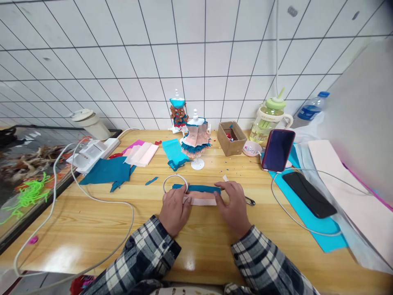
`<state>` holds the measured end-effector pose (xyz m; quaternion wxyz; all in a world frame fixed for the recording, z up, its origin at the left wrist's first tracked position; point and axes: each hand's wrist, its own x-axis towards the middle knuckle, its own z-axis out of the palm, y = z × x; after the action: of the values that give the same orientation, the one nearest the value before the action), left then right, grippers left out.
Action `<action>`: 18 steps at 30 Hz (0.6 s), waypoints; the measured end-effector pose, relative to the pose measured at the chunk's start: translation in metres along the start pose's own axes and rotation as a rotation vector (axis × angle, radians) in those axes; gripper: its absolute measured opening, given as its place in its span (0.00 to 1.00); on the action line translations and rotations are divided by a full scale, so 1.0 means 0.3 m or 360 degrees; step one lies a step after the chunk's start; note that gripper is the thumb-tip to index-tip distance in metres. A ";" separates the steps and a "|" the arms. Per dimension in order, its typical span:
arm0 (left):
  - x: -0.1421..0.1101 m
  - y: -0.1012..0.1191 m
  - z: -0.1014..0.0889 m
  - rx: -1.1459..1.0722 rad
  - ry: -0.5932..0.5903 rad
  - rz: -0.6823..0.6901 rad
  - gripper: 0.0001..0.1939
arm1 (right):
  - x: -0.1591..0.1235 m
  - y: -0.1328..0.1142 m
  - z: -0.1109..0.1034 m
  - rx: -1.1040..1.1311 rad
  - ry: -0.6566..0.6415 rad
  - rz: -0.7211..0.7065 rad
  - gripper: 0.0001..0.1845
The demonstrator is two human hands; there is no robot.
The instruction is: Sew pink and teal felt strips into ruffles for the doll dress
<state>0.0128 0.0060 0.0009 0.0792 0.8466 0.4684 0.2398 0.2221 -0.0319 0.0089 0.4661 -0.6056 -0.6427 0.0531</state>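
A light pink crepe paper strip (201,199) lies flat in front of me, with a narrower teal strip (202,188) along its far edge. My left hand (175,205) has its fingers closed at the strips' left end. At the right end, my right hand (233,203) pinches them between thumb and fingers. A white ring (175,177), perhaps a tape roll, stands against my left fingertips. From behind my right hand pokes the looped end of a black tool (250,201); its rest is hidden. Beyond the hands stands a small dress form (197,135) in pink and teal paper ruffles.
A second dressed form (178,111) stands by the tiled wall, left of a cardboard box (231,141). Teal paper (107,171) and a white cable (101,200) lie left. On the right are an upright phone (278,150), a black phone (308,194) and a green-lidded bottle (266,119).
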 end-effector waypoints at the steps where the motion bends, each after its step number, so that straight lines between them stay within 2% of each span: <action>1: -0.001 0.006 -0.008 -0.0040 0.0001 0.0048 0.18 | -0.006 -0.016 0.006 0.0060 -0.0046 -0.0056 0.10; 5: -0.011 0.036 -0.020 -0.0098 -0.0032 0.0275 0.15 | -0.033 -0.076 0.029 0.0226 -0.0213 -0.0173 0.16; 7: -0.015 0.045 -0.018 -0.0090 -0.0046 0.0347 0.15 | -0.043 -0.090 0.038 0.0245 -0.0252 -0.0189 0.16; 12: -0.014 0.047 -0.011 -0.0080 -0.0099 0.0406 0.15 | -0.051 -0.083 0.050 0.0207 -0.0192 -0.0136 0.11; 18: -0.012 0.046 -0.011 -0.0047 -0.0107 0.0457 0.16 | -0.052 -0.076 0.052 0.0219 -0.0175 -0.0105 0.10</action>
<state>0.0201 -0.0049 0.0076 0.0723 0.9112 0.3361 0.2272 0.1925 -0.0431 0.0062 0.4721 -0.5470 -0.6817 0.1148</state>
